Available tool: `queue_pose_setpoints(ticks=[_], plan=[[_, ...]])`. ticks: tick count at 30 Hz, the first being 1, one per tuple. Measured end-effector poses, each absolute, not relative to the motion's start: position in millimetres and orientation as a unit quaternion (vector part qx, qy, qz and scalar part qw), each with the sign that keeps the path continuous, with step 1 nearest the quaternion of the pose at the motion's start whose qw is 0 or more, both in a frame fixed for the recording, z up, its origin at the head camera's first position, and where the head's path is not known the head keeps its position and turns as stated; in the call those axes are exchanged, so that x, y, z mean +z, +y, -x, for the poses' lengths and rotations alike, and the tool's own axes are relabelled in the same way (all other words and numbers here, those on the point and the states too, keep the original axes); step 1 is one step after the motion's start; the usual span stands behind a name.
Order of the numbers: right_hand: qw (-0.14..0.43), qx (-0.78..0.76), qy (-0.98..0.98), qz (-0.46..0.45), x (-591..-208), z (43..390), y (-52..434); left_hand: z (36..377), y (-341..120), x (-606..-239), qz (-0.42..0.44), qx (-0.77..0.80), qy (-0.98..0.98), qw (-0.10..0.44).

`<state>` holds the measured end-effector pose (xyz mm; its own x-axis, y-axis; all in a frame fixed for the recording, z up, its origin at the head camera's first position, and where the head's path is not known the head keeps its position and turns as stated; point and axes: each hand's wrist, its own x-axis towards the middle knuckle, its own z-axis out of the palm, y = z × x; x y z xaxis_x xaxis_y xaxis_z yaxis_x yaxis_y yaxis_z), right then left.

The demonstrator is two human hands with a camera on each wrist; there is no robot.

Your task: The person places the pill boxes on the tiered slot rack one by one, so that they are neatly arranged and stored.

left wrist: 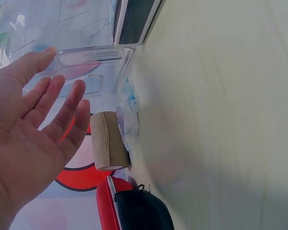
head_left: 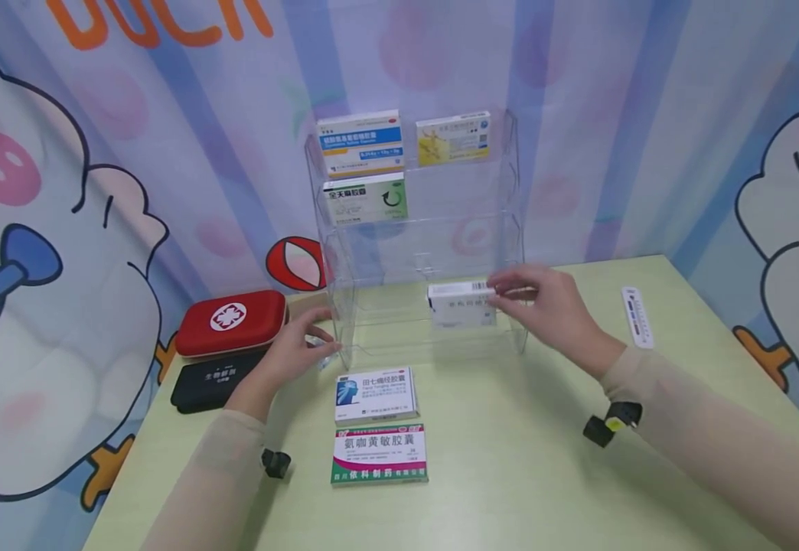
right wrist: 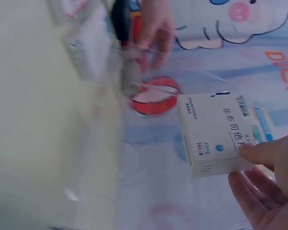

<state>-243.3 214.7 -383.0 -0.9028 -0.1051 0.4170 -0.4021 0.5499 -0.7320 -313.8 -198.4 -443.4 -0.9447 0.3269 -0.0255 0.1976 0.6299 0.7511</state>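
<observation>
My right hand (head_left: 544, 302) pinches the right end of a white medicine box (head_left: 460, 306), thumb on its printed front, at the lower right of a clear acrylic display rack (head_left: 434, 352). The same white box (right wrist: 213, 129) shows its label in the right wrist view. At the rack's lower left side is my left hand (head_left: 296, 348), its fingers extended and nothing held, as the left wrist view shows. Whether it touches the rack, I cannot tell. Higher tiers hold a blue-and-white box (head_left: 361, 145), a yellow-and-white box (head_left: 453, 139) and a green-and-white box (head_left: 365, 199).
A white-and-blue medicine box (head_left: 375, 394) and a green-and-pink one (head_left: 379, 454) lie before the rack. To the left are a red case (head_left: 230, 321), a black pouch (head_left: 216, 380) and a tan bandage roll (left wrist: 109, 141). A small white card (head_left: 637, 317) lies right.
</observation>
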Motion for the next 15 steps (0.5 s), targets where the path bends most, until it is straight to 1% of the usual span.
queue_pose_setpoints(ticks=[6,10,12,15], plan=[[0.266,0.446,-0.835,-0.183,-312,287,214,312,-199,-441,-0.145,0.398,0.902,0.081],[0.328,0.412,-0.831,-0.179,-280,320,214,313,-198,-440,-0.148,0.394,0.904,0.076],[0.337,0.403,-0.834,-0.17,-271,333,214,314,-198,-440,-0.149,0.393,0.905,0.073],[0.325,0.398,-0.843,-0.161,-268,348,215,314,-197,-442,-0.152,0.392,0.904,0.074]])
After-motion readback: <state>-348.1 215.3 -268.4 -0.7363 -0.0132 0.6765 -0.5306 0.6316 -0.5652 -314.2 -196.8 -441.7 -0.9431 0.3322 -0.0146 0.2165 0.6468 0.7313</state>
